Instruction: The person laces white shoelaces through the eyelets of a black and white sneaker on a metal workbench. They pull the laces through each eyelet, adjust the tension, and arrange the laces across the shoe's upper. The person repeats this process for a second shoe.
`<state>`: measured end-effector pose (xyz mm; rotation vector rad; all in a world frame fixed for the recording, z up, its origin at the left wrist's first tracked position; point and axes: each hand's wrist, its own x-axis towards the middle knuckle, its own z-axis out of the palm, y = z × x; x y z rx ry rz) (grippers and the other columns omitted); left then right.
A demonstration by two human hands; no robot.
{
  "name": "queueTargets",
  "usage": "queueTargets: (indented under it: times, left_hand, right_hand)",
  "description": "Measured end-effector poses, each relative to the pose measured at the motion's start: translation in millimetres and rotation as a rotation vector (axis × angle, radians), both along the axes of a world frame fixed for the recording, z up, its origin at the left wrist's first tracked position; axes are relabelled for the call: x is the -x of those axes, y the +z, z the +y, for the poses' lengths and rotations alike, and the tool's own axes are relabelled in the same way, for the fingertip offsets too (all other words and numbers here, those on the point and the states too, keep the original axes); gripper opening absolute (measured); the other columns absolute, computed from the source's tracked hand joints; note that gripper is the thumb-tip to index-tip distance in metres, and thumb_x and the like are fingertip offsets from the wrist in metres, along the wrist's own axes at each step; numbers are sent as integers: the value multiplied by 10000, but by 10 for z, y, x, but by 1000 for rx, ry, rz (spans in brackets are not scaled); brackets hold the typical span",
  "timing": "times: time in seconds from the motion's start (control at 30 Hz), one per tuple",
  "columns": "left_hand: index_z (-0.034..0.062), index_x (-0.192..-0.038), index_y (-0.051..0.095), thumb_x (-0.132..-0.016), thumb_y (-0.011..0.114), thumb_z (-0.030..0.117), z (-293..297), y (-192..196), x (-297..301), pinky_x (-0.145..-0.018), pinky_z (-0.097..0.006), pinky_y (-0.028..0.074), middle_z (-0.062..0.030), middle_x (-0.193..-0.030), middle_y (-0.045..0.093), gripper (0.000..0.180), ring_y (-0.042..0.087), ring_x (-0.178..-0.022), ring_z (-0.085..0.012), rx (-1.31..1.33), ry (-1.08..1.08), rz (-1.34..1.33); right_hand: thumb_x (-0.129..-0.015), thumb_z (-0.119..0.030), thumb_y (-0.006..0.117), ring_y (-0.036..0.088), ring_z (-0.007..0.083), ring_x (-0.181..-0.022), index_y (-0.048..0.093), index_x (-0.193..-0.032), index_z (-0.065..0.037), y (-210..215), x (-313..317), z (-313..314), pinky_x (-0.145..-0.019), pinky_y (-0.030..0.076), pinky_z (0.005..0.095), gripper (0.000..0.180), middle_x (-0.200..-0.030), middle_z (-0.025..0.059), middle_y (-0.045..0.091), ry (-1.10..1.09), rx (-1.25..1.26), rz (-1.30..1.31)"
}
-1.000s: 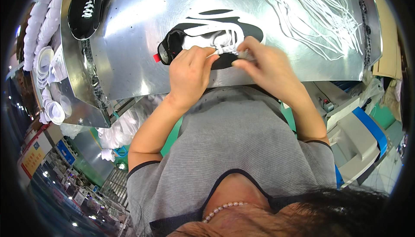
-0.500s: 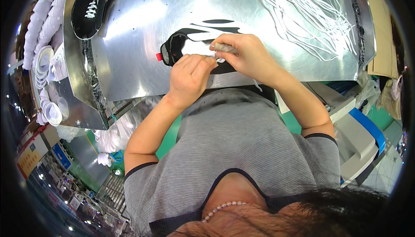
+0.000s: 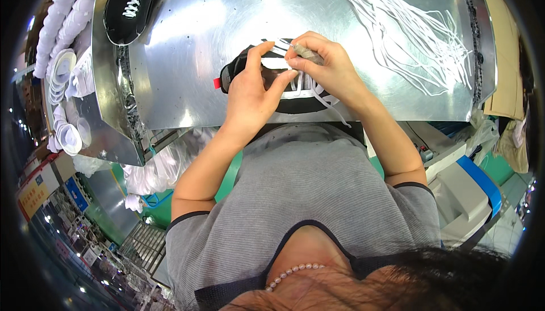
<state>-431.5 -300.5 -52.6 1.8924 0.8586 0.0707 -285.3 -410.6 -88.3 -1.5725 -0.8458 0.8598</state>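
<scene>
A black shoe (image 3: 238, 74) with a red heel tab and a white lace lies on its side on the shiny metal table (image 3: 204, 33), close to the near edge. My left hand (image 3: 254, 91) rests on the shoe, thumb and fingers spread and pinching a strand of the white lace (image 3: 304, 92). My right hand (image 3: 323, 67) sits just right of it above the shoe's upper, fingers closed on a small grey tool (image 3: 307, 53) and the lace. Lace ends trail off the shoe toward my body.
A second black shoe (image 3: 129, 5) with white laces stands at the table's far left corner. A heap of loose white laces (image 3: 414, 33) covers the right part of the table. Stacked white pieces (image 3: 62, 55) line the left side. A grey machine (image 3: 460, 197) stands at the lower right.
Both hands have shifted a little farther onto the shoe. My left fingers have spread apart, and my right hand has moved left and up, pulling the lace.
</scene>
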Motion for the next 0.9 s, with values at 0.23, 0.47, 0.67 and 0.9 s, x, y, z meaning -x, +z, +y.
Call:
queueTargets:
  times: [0.23, 0.47, 0.67, 0.9]
  left_hand:
    - [58, -1106, 638, -837, 785, 203, -122, -166, 20, -599, -298, 448, -69, -818, 626, 339, 550, -642, -143, -171, 123, -177]
    - [42, -1112, 632, -827, 790, 159, -167, -191, 19, -590, -313, 456, -73, -814, 633, 347, 559, -631, -157, -103, 173, -242]
    - [39, -1145, 614, -836, 668, 27, -263, -287, 43, -665, -387, 473, -121, -848, 645, 314, 587, -722, -273, -406, -53, -319]
    - [22, -1282, 545, -868, 648, -26, -237, -139, 63, -705, -261, 502, -72, -931, 666, 430, 626, -767, -112, -98, -57, -169]
  right_hand:
    - [-962, -194, 621, 641, 253, -715, 619, -1117, -55, 338, 45, -208, -690, 498, 349, 208, -821, 98, 650, -48, 141, -147]
    - [-976, -186, 591, 648, 319, -654, 541, -1002, -58, 283, 94, -373, -595, 485, 411, 140, -751, 97, 669, 64, 176, -418]
    - [-904, -146, 617, 664, 310, -661, 508, -949, -19, 141, 274, -209, -557, 501, 404, 173, -769, 108, 668, 91, 179, -711]
    - [-946, -176, 596, 674, 306, -666, 542, -940, -42, 247, 84, -215, -542, 487, 410, 145, -719, 105, 673, 172, 226, -647]
